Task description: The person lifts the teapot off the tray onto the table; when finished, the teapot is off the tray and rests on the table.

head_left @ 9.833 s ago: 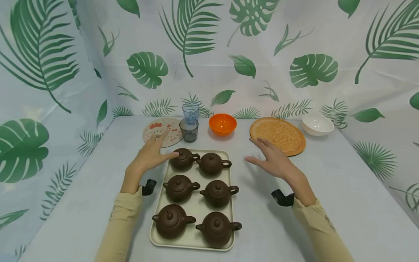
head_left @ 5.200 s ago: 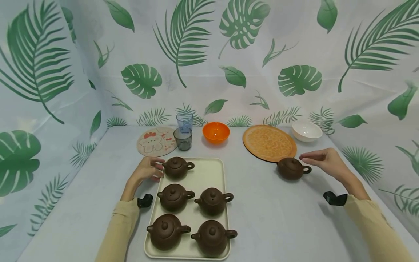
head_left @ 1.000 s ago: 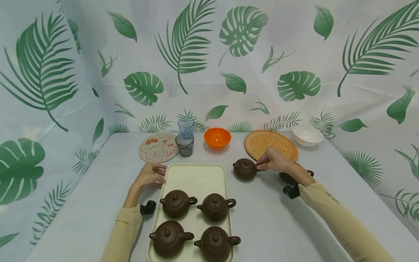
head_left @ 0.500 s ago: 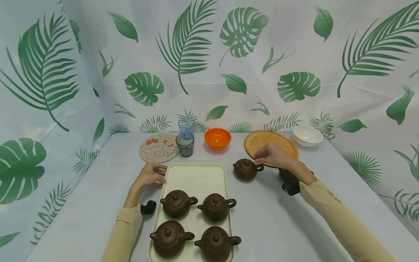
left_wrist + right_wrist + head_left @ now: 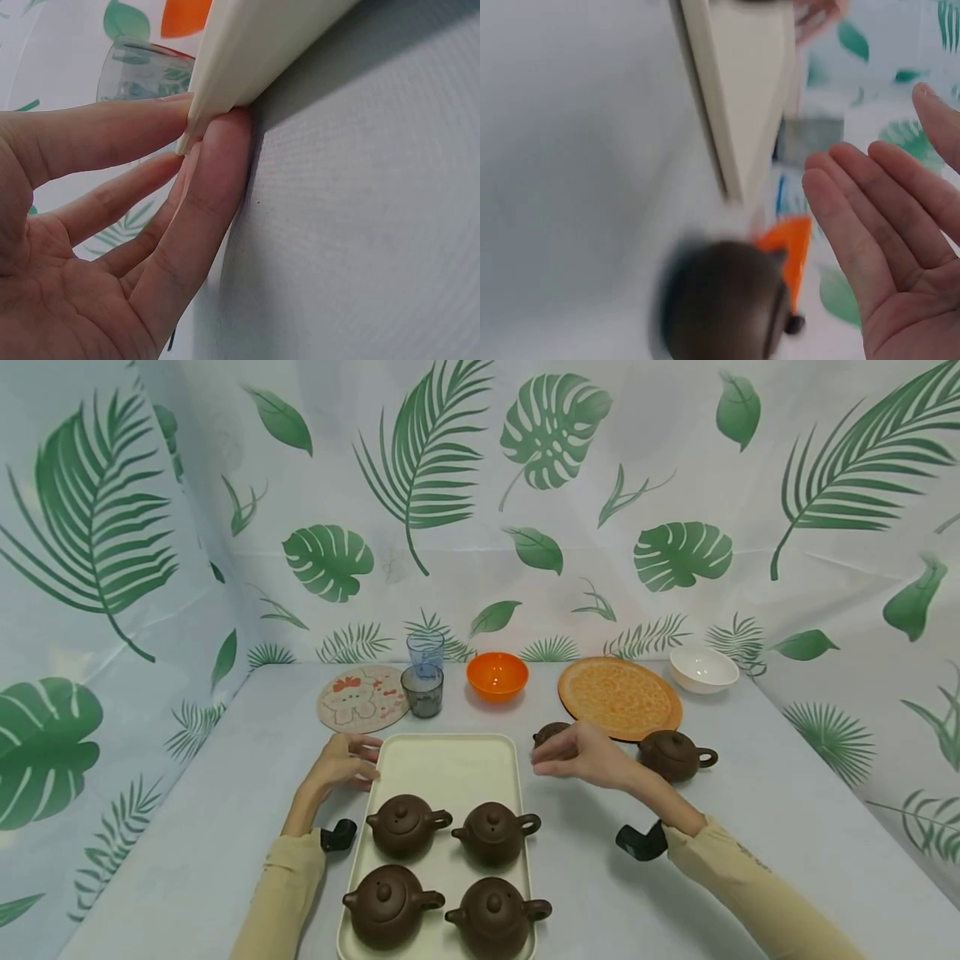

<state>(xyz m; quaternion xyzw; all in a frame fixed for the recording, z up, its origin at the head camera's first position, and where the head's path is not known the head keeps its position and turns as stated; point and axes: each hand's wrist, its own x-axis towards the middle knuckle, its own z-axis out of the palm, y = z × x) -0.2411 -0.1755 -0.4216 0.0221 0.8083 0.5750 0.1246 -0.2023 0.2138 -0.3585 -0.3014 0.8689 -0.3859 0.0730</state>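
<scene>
A cream tray point(image 5: 450, 768) lies on the table and carries several brown clay teapots point(image 5: 405, 825) in its near half. My left hand point(image 5: 347, 762) pinches the tray's far left corner; in the left wrist view its fingers point(image 5: 217, 172) sit above and below the rim of the tray point(image 5: 247, 60). Right of the tray, another teapot point(image 5: 551, 731) stands on the table, partly hidden by my right hand point(image 5: 573, 756). That hand hovers just in front of it, fingers straight, holding nothing. In the right wrist view the blurred teapot point(image 5: 720, 307) is near the flat fingers point(image 5: 870, 217). A further teapot point(image 5: 673, 753) stands farther right.
Along the back are a round cartoon coaster point(image 5: 362, 697), two glasses point(image 5: 423, 689), an orange bowl point(image 5: 497, 675), a flat orange plate point(image 5: 618, 696) and a white bowl point(image 5: 702, 668). Leaf-print cloth walls close in the table on three sides.
My right hand has let go of the teapot's handle and moved left and nearer, across its front. Earlier, two teapots left the tray's far row for the table. The left hand stays.
</scene>
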